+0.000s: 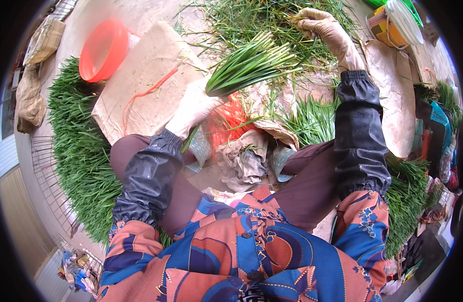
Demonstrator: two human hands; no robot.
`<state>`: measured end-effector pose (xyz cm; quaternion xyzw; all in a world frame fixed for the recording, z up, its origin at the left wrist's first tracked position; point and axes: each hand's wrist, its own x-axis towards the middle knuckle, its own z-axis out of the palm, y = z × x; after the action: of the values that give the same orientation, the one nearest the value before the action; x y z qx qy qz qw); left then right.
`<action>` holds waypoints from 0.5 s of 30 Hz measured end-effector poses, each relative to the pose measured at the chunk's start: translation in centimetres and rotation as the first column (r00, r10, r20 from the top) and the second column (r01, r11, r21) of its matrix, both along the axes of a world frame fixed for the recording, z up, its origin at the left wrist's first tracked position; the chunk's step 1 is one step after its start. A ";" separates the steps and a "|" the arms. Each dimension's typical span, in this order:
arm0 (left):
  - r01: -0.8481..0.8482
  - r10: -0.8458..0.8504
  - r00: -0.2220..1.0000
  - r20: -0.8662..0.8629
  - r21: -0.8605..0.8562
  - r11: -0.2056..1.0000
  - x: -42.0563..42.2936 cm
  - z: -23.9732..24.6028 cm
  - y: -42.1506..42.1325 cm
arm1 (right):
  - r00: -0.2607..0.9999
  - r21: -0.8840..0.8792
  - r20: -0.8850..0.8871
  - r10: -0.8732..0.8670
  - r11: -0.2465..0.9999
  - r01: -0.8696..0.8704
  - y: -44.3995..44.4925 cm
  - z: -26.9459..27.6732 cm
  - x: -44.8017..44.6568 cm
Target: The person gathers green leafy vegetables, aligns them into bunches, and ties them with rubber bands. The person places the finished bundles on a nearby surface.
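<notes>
My left hand (197, 104), in a pale glove, grips a bunch of garlic chives (254, 66) by its green leaf end. The pale stem ends fan out towards the upper right. Further up and to the right is my right hand (322, 28), also gloved, over the edge of a loose heap of trimmings (246, 20). Its fingers are bent together around a thin yellowish blade, and a dark green strand hangs below the palm. Between my knees lie red plastic ties (233, 117) and a crumpled cloth (244, 162). Loose chives (314, 117) rest near my right knee.
A cloth-covered board (148, 87) with a red strap (152, 90) slants at left, beside a red plastic bucket (103, 51). Dense chive stacks stand at left (80, 154) and right (406, 200). A white-lidded bucket (395, 24) lies upper right. Wire racks (50, 166) line the left side.
</notes>
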<state>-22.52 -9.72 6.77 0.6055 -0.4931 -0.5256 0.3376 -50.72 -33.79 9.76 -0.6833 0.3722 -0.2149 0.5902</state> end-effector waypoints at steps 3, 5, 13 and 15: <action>-0.010 0.012 0.999 0.046 -0.040 0.999 -0.1 -0.2 -0.1 | 0.979 0.041 -0.053 0.197 0.980 -0.195 1.2 0.3 1.6; 0.004 0.002 0.995 0.096 -0.059 0.998 -0.2 -0.4 -0.2 | 0.972 -0.025 -0.112 0.205 0.978 -0.209 2.1 -0.4 3.3; -0.125 0.134 0.987 -0.092 0.095 0.988 0.9 -0.6 -0.4 | 0.989 -0.091 0.121 -0.090 0.991 0.101 -2.0 -2.7 -1.1; -0.156 0.169 0.975 -0.145 0.096 0.983 1.1 -0.4 -0.7 | 0.967 -0.408 -0.128 -0.218 0.901 0.150 -2.3 -3.3 -1.7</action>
<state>-21.45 -10.42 6.34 0.6156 -0.3920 -0.5613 0.3903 -52.37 -36.11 6.44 -0.7657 0.4333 -0.2813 0.3831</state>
